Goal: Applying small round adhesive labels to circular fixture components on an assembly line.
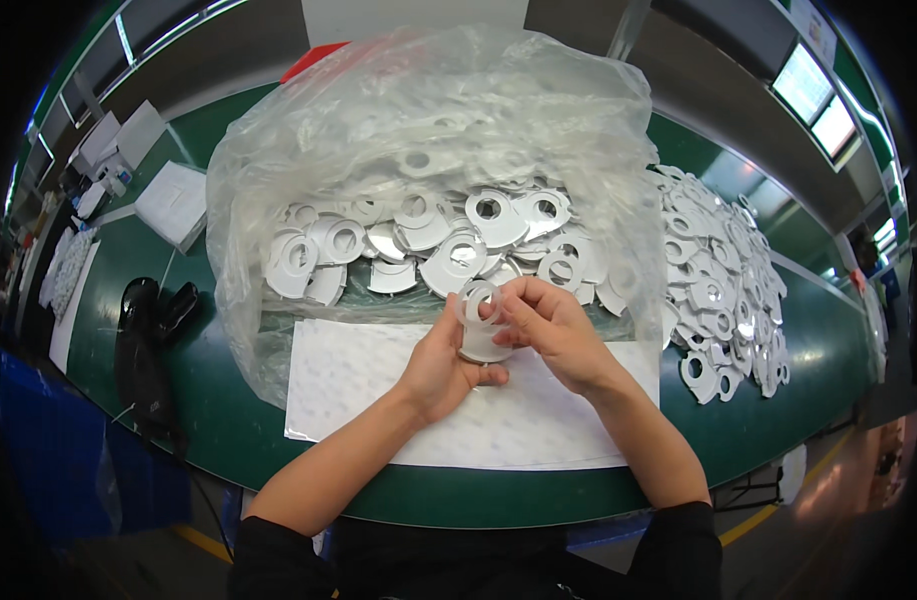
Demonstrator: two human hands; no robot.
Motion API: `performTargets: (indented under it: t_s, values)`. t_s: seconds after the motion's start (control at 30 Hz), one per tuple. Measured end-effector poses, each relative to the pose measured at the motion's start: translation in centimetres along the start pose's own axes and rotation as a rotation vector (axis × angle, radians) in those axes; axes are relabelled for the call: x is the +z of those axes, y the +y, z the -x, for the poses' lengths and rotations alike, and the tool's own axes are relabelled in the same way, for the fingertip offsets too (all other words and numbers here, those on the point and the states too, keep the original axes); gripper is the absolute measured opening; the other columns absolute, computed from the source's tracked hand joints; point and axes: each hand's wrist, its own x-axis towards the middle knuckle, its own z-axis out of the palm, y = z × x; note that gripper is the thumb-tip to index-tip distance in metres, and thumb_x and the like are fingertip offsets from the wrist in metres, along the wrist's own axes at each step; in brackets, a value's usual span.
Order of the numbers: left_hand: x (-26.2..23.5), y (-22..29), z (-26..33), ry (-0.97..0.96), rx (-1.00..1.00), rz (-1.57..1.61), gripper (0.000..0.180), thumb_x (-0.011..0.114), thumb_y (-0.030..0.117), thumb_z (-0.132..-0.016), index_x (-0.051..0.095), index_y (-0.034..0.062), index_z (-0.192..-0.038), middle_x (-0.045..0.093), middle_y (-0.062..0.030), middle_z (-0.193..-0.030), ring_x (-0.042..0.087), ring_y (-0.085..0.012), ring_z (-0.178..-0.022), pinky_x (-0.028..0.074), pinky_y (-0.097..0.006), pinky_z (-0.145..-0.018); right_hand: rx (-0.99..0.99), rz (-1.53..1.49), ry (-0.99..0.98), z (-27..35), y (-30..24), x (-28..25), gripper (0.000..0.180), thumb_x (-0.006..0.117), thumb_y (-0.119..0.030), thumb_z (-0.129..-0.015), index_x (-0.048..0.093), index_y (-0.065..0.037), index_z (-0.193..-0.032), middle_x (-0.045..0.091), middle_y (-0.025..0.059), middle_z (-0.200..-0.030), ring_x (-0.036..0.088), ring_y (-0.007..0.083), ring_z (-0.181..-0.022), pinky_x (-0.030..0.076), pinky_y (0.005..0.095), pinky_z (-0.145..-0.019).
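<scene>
Over the white paper sheets (378,375), both my hands are on one white plastic part (481,347) with a ring-shaped opening at its top. My left hand (440,368) cups it from the left and below, fingers closed on its edge. My right hand (556,332) pinches its right edge near the ring, where a translucent rim shows; whether that rim is a separate piece I cannot tell. Just beyond lies a heap of similar white ringed parts (461,256), inside a large clear plastic bag (418,95) with its mouth toward me.
A second pile of white parts (720,285) spreads on the green table (823,345) to the right. At the left are a white box (172,204) and a black object (143,360) with a cable. A red item (313,62) shows behind the bag.
</scene>
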Motion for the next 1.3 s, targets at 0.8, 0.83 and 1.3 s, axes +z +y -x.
performTargets:
  t_s: [0.8,0.83,1.3]
  values:
    - [-0.8,-0.1,-0.4,-0.055,0.005,0.068,0.065,0.017,0.06,-0.094,0.051,0.0066,-0.11,0.056,-0.0127,-0.099,0.058,-0.0188,-0.082,0.048,-0.032,-0.071,-0.097,0.234,0.037,-0.6,1.1,-0.4,0.016,0.055,-0.016,-0.092,0.051,0.0,-0.092,0.055,0.0058,-0.086,0.054,0.009,-0.062,0.046,0.0226,-0.056]
    - [-0.8,-0.1,-0.4,-0.052,0.003,0.066,0.065,0.017,0.06,-0.094,0.051,0.0066,-0.11,0.056,-0.0127,-0.099,0.058,-0.0188,-0.082,0.048,-0.032,-0.071,-0.079,0.227,0.042,-0.5,1.0,-0.4,0.015,0.055,-0.017,-0.092,0.052,-0.002,-0.092,0.054,0.0025,-0.084,0.052,0.0076,-0.066,0.044,0.022,-0.06]
    - [-0.7,-0.1,-0.4,-0.041,0.008,0.057,0.066,0.016,0.059,-0.094,0.051,0.0064,-0.111,0.056,-0.012,-0.099,0.058,-0.0183,-0.081,0.048,-0.032,-0.071,-0.081,0.203,0.029,-0.7,1.1,-0.3,0.015,0.054,-0.013,-0.092,0.048,0.001,-0.093,0.056,0.0079,-0.086,0.055,0.0106,-0.059,0.047,0.0233,-0.051]
